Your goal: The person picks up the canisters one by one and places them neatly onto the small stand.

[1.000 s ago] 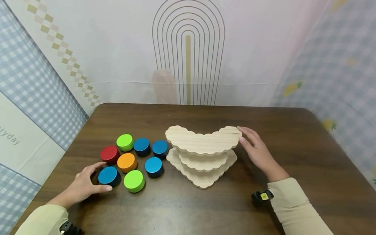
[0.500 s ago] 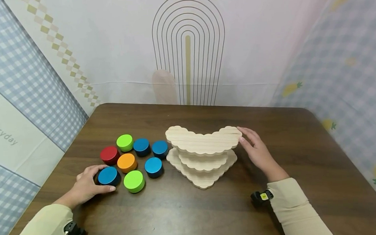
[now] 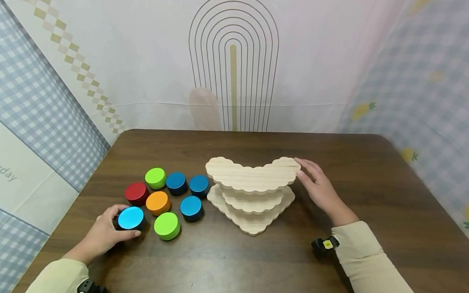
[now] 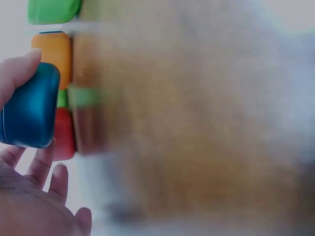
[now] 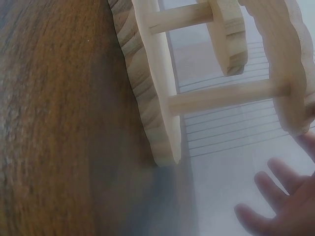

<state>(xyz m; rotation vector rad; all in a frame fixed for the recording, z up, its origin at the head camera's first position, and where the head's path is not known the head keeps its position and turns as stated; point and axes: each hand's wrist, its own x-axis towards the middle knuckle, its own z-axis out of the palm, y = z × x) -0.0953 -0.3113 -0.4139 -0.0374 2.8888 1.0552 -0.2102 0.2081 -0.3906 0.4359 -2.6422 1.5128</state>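
Observation:
My left hand [image 3: 102, 233] pinches a blue round block [image 3: 131, 218] between thumb and fingers. In the left wrist view the same blue block [image 4: 32, 105] sits in front of an orange block [image 4: 51, 54] and a red block [image 4: 64, 133]. A pale wooden tiered stand [image 3: 254, 175] with scalloped edges is at the table's middle. My right hand [image 3: 319, 188] holds the right end of its top tier between thumb and index finger. The right wrist view shows the stand's dowel [image 5: 231, 96] joining two tiers, and the other fingers [image 5: 268, 191] spread apart from the wood.
Near my left hand stand a red block [image 3: 136, 193], an orange block [image 3: 158, 203], green blocks [image 3: 155, 178] and several blue blocks [image 3: 191, 208]. They lie left of the stand on the brown table [image 3: 240, 268]. A patterned cloth [image 3: 152, 58] hangs behind.
My left hand has closed its fingers on the blue block, which has tilted and shifted slightly left, its top catching more light. My right hand and the stand have stayed in place.

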